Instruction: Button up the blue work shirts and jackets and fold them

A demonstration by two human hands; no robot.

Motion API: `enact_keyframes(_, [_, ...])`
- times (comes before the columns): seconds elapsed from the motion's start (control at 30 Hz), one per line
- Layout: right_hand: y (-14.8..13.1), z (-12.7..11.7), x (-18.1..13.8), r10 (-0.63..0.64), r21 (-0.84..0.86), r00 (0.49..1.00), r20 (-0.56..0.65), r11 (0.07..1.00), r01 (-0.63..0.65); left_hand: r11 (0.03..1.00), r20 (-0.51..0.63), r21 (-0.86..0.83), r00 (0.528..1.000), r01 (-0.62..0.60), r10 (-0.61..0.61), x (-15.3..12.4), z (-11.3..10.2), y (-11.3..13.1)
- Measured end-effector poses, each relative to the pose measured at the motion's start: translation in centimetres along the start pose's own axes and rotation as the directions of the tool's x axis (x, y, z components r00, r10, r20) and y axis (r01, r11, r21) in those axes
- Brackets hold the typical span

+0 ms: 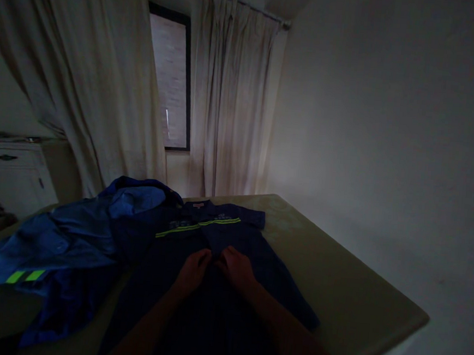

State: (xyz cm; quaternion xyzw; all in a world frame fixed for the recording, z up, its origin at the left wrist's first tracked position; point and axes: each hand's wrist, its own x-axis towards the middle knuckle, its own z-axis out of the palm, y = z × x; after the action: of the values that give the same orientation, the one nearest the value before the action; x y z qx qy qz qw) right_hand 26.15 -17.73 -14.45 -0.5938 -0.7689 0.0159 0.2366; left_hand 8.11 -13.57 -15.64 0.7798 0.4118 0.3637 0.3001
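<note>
Two hands at the front of a dark shirt, fingertips lost in shadow

The left hand [194,267] and the right hand [236,266] nearly meet at the middle of a dark navy shirt [211,298], fingers curled inward against the front. The fingertips are too dark to make out, so whether either hand grips the cloth or merely touches it I cannot tell. Both forearms run off the bottom edge and cover part of the shirt's lower half, which sinks into near-black.

The shirt lies spread out, collar away from the person, on a greenish bed [336,278]. A yellow-green stripe [219,222] crosses its chest; the lettering above is too small to read, as is the collar label [198,205]. One short sleeve shows at the right; the opposite shoulder is hidden by a heap of blue clothing [77,230], whose separate pieces are hard to tell apart.

Beyond hang pale curtains [235,101], partly flanking a dark-framed window [171,76]. At the far left, a white cabinet [11,173] is cut off by the picture's edge.
</note>
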Motion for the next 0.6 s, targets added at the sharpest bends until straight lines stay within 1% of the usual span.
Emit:
enact_keyframes(0.13, [1.1,-1.4,0.0,0.041,0.193,0.999,-0.01,0.981,-0.038,0.999,0.047,0.031,0.999,-0.025,0.023,-0.1,0.1,-0.3])
enact_keyframes(0.17, [1.5,-1.9,-0.1,0.04,0.254,0.999,0.019,0.966,-0.043,0.998,0.048,0.053,0.999,-0.025,0.022,-0.2,0.2,-0.3])
enact_keyframes(0.2, [1.9,-2.4,-0.2,0.031,0.319,0.996,0.079,0.946,-0.055,0.997,0.045,0.073,0.999,-0.027,0.024,-0.4,0.4,-0.2])
enact_keyframes(0.23, [2.3,-2.9,-0.4,0.009,0.383,0.986,0.165,0.921,-0.073,0.995,0.046,0.095,0.998,-0.038,0.034,-0.5,0.5,0.0])
enact_keyframes(0.27, [2.7,-3.3,-0.6,-0.031,0.44,0.962,0.27,0.893,-0.095,0.991,0.058,0.116,0.997,-0.062,0.055,-0.7,0.5,0.2])
enact_keyframes(0.3, [3.0,-3.8,-0.8,-0.087,0.486,0.923,0.375,0.867,-0.116,0.987,0.083,0.132,0.993,-0.093,0.083,-1.0,0.6,0.5])
enact_keyframes(0.33, [3.1,-4.1,-1.1,-0.148,0.517,0.873,0.464,0.846,-0.131,0.982,0.118,0.141,0.987,-0.126,0.11,-1.3,0.7,0.7])
enact_keyframes(0.4, [3.0,-4.5,-1.4,-0.24,0.533,0.782,0.575,0.835,-0.135,0.975,0.188,0.144,0.972,-0.168,0.139,-1.9,0.7,1.3])
enact_keyframes(0.43, [2.9,-4.6,-1.5,-0.259,0.521,0.756,0.602,0.845,-0.125,0.976,0.222,0.14,0.966,-0.167,0.133,-2.2,0.8,1.6])
enact_keyframes(0.47, [2.7,-4.6,-1.6,-0.262,0.502,0.745,0.614,0.857,-0.112,0.98,0.251,0.137,0.962,-0.147,0.109,-2.5,0.9,1.8])
enact_keyframes(0.53, [2.4,-4.5,-1.7,-0.251,0.475,0.754,0.607,0.875,-0.09,0.99,0.281,0.131,0.96,-0.061,0.022,-2.7,1.1,2.3])
enact_keyframes(0.6, [2.4,-4.7,-1.7,-0.252,0.48,0.775,0.579,0.874,-0.074,0.996,0.234,0.067,0.969,0.065,-0.08,-2.4,1.5,2.6])
